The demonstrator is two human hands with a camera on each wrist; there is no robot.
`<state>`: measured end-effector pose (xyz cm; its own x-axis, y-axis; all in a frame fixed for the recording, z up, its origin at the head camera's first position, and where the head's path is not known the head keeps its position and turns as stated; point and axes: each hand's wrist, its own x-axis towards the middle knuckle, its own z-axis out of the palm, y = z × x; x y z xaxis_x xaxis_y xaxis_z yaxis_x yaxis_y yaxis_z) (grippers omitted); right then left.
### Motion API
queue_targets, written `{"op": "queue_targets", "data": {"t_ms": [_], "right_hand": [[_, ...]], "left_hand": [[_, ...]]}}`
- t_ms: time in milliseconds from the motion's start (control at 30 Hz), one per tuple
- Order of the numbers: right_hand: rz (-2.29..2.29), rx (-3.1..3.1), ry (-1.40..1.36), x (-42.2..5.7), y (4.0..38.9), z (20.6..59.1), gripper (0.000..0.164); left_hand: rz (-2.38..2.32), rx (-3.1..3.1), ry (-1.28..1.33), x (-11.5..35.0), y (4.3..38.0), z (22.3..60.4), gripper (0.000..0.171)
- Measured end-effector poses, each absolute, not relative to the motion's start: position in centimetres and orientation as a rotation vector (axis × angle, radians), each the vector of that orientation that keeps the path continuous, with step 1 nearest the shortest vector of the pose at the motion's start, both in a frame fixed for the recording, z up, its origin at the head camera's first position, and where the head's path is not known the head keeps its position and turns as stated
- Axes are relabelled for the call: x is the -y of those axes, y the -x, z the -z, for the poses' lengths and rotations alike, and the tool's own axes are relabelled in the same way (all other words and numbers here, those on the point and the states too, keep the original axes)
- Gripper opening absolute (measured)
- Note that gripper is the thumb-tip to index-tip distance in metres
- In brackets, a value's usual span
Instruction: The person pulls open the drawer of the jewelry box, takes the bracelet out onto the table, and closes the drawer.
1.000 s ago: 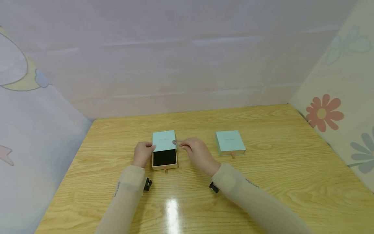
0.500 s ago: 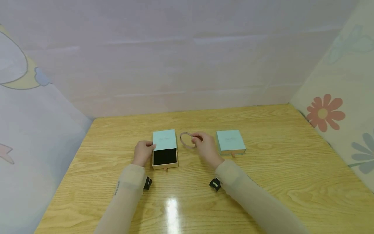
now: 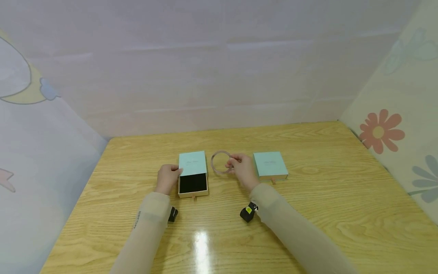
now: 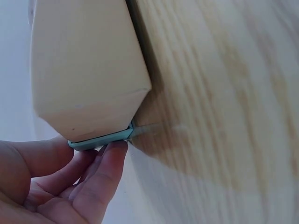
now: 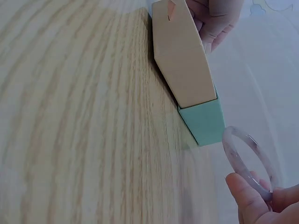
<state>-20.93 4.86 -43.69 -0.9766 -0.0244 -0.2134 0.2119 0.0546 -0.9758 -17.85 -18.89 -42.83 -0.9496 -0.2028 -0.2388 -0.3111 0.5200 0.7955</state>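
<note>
A pale, translucent bangle (image 3: 212,164) is pinched at its right side by my right hand (image 3: 243,170), just right of the left-hand box. In the right wrist view, thumb and fingers meet on the lower end of the bangle (image 5: 232,150). My left hand (image 3: 167,177) holds the mint-green sleeve (image 3: 192,163) of that box by its left side. The peach drawer (image 3: 193,195) is pulled partway out toward me, showing a black lining. In the left wrist view, the thumb and fingers of my left hand (image 4: 60,186) are at the edge of the sleeve (image 4: 103,140).
Right of my right hand is a second mint-green box (image 3: 270,164), closed, with a small ribbon tab at its front. Both boxes lie on a wood-grain table (image 3: 219,243). A pale curtain (image 3: 219,83) hangs behind the table.
My right hand has moved right with the bangle, from over the sleeve's right edge to beside the box. The bangle's ring has turned to face the camera more. My left hand stays put.
</note>
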Motion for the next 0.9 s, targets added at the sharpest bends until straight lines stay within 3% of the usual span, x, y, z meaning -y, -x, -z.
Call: {"op": "queue_targets", "data": {"t_ms": [900], "right_hand": [[2.171,-1.908,-0.516,-3.4,22.8,45.2,0.026]], "left_hand": [[-1.404,-2.607,0.468,18.8,17.6,42.6,0.033]]}}
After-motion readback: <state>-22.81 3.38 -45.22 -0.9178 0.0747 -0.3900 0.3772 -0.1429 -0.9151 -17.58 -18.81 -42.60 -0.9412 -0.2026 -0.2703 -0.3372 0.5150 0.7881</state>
